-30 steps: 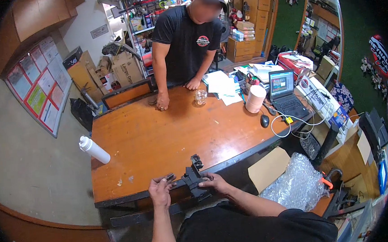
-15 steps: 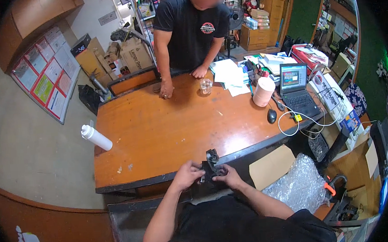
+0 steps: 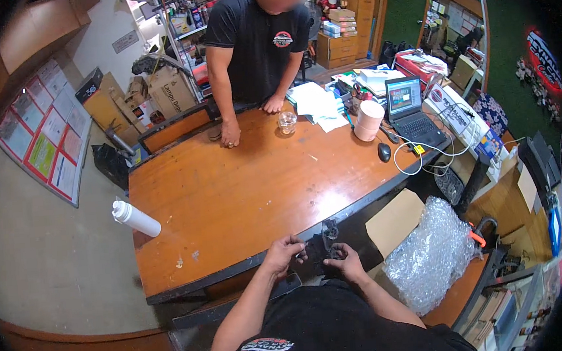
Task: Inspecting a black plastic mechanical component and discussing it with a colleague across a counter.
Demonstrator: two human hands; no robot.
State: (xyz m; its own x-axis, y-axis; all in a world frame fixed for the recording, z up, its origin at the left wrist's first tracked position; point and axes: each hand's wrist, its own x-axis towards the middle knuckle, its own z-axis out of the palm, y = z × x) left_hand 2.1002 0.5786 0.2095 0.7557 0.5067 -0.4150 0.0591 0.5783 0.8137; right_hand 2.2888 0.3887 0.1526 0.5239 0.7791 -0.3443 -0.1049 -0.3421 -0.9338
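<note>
A black part point(image 3: 320, 253) of irregular shape, perhaps plastic, is in front of my body near the table's front edge. Its kind cannot be made out against the dark background. My right hand point(image 3: 347, 263) grips it from the right, thumb and fingers curled at its side. On its left side, my left hand point(image 3: 282, 253) has its thumb and fingers pinched together. Something small and pale shows at those fingertips, too small to name.
The wooden table point(image 3: 230, 198) bears a white bottle point(image 3: 137, 219), a glass point(image 3: 287, 123), a pink-white cylinder point(image 3: 369, 120), a mouse point(image 3: 384, 152) and a laptop point(image 3: 413, 111). Across it, a person point(image 3: 253, 53) leans on the top. Bubble wrap point(image 3: 430, 256) and a cardboard flap point(image 3: 395, 221) lie at right.
The whole view has shifted. My left fingers have drawn together in a pinch, slightly away from the black part. My right hand stays on it. The person opposite keeps leaning on the table.
</note>
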